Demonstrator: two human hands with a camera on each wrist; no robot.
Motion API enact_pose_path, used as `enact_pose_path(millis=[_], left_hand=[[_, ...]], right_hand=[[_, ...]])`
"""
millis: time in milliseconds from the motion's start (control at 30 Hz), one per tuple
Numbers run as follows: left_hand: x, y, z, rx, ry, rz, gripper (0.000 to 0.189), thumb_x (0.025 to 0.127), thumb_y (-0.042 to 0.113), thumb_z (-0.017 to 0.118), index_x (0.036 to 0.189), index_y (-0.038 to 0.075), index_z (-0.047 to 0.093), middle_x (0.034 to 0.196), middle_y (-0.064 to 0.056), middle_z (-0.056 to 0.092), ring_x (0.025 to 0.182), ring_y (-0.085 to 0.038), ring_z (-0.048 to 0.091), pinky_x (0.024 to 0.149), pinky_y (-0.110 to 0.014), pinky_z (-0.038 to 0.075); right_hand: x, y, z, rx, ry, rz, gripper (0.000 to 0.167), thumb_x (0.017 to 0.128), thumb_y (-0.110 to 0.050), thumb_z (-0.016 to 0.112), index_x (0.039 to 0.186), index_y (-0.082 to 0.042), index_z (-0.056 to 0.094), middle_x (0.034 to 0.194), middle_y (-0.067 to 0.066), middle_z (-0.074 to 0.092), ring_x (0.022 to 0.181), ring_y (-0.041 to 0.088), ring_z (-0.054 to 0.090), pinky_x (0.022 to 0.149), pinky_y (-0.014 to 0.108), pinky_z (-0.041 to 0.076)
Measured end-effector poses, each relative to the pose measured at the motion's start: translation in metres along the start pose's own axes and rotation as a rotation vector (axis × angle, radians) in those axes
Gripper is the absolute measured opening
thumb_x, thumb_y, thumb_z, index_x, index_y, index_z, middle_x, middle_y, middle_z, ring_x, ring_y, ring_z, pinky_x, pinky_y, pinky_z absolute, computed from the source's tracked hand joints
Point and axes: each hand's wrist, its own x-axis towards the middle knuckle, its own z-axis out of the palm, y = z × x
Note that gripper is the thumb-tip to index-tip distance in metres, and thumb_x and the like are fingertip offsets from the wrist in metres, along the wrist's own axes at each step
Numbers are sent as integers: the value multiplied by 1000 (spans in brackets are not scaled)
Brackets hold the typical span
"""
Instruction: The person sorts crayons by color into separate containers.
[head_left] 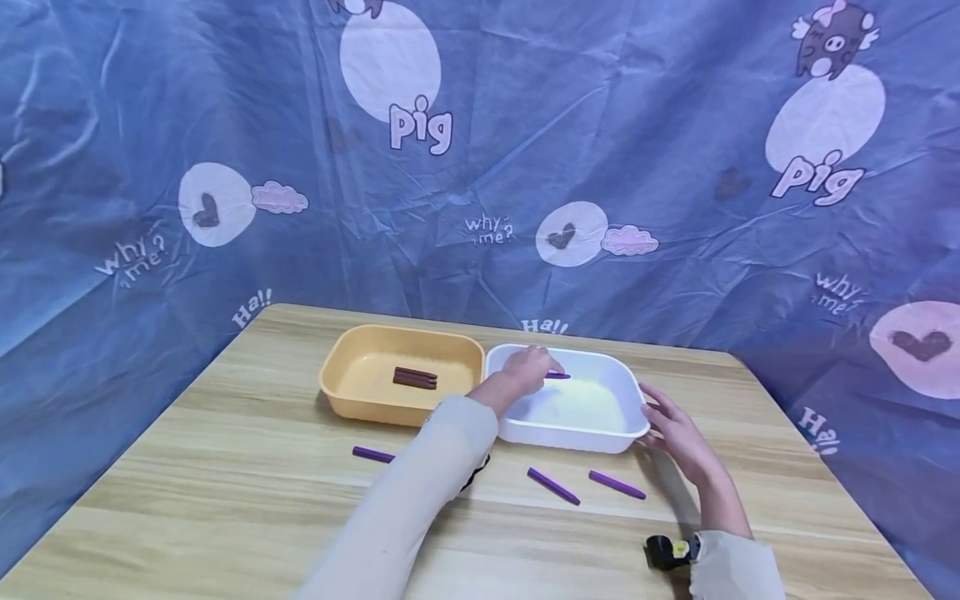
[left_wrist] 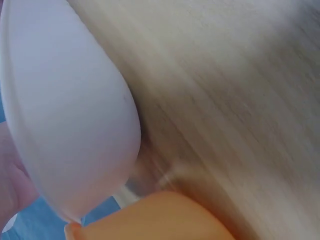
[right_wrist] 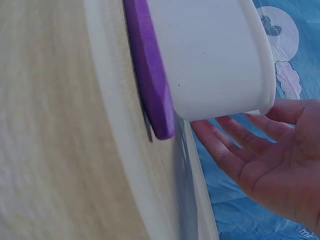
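Observation:
A purple crayon [head_left: 557, 376] shows at the fingertips of my left hand [head_left: 528, 369], which reaches over the near left side of the white tray [head_left: 566, 434] and pinches it inside. The left wrist view has the tray's outer wall [left_wrist: 75, 105] and only part of this hand at the left edge. My right hand [head_left: 677, 429] rests against the tray's right end from outside, its fingers [right_wrist: 220, 150] fairly straight along the wall. Two purple crayons, one on the left [head_left: 553, 486] and one on the right [head_left: 617, 485], lie on the table before the white tray.
A yellow tray [head_left: 375, 410] adjoins the white one on the left and contains brown crayons [head_left: 415, 378]. Another purple crayon [head_left: 372, 454] lies in front of it, partly behind the left sleeve. A patterned blue cloth [head_left: 480, 167] hangs behind the wooden table [head_left: 187, 467].

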Motion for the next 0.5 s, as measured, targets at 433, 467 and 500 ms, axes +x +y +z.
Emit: enact_pose_path(millis=[433,467,500], left_hand=[[12,-2,20,-22,18,-14,36,89,6,56,113,29,67,114,7,62,104,-11,54,88,-21,41],[13,-1,21,-18,20,-13,35,89,6,56,113,29,67,114,7,62,104,-11,54,88,-20,41],[13,-1,22,-18,22,-13,34,89,7,56,112,29,67,113,7,62,104,-11,54,87,-20,41]], right_hand=[[0,-1,-1,11,0,8,55,101,-19,35,146,0,11,134,35,27,96,12,55,79,25,49],[0,-1,-1,13,-1,8,54,101,-19,35,146,0,11,134,35,27,96,13,55,79,25,49],[0,0,-1,13,0,9,54,101,-19,35,146,0,11,134,35,27,97,13,55,79,25,49]])
